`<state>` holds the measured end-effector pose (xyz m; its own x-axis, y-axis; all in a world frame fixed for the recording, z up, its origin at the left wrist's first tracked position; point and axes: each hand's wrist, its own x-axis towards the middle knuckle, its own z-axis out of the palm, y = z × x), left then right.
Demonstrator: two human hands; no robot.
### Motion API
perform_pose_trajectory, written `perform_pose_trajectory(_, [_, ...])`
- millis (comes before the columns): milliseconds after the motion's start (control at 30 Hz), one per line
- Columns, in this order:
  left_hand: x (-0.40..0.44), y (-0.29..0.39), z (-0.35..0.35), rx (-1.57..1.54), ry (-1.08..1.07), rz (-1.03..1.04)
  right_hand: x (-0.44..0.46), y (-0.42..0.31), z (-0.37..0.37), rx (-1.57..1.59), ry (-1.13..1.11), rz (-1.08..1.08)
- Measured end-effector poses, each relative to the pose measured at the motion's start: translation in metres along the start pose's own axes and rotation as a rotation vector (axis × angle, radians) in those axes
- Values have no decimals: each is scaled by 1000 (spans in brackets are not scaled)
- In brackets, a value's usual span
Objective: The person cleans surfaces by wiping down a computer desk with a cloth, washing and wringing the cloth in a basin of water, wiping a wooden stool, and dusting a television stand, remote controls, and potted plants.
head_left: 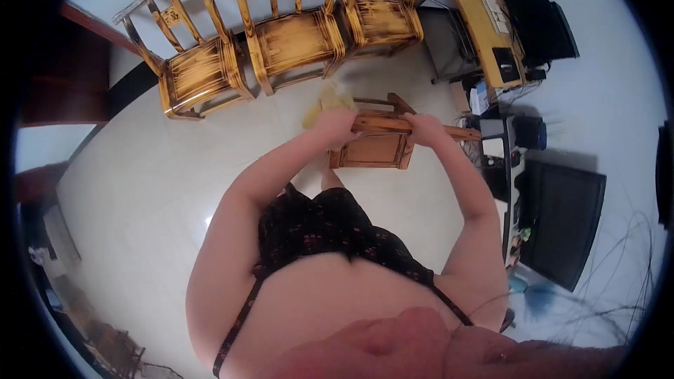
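Observation:
A brown wooden chair (371, 150) stands tilted on the floor in front of me, with its top rail towards me. My left hand (335, 128) is closed at the left end of that rail. A crumpled yellow cloth (327, 103) sticks out beyond the fingers of this hand and looks slightly blurred. My right hand (425, 130) grips the chair frame farther right, its fingers wrapped over the wood. Part of the chair's legs and the inside of both hands are hidden.
Several glossy wooden chairs (295, 41) line the wall ahead. To the right are a desk (467, 7) with a keyboard (491, 3) and monitor (537, 17), a black stool (446, 42), and a large dark screen (565, 221). Pale tiled floor (151, 182) extends to the left.

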<state>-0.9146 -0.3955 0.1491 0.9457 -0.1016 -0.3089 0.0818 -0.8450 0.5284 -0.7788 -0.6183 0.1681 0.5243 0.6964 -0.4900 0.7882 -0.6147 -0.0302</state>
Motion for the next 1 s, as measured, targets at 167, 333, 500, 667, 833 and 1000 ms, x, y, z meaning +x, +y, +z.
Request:
perform_pose_trajectory(167, [76, 13, 28, 24, -136, -79, 40, 68, -1, -57, -81, -98])
perform_pose_trajectory(333, [127, 31, 34, -91, -85, -147, 68, 125, -4, -104, -100, -178])
perform_pose_trajectory(500, [186, 27, 38, -70, -76, -143, 104, 169, -6, -102, -157, -130])
perform_pose_trajectory(667, [239, 16, 32, -32, -142, -145, 143, 207, -8, -69, -210, -127])
perform_pose_trajectory(833, [276, -2, 16, -104, -91, -74, 182, 226, -26, -16, -313, -111])
perform_pose_trajectory(1000, [308, -13, -19, -76, -216, -95, 221, 245, -33, 13, -367, -128])
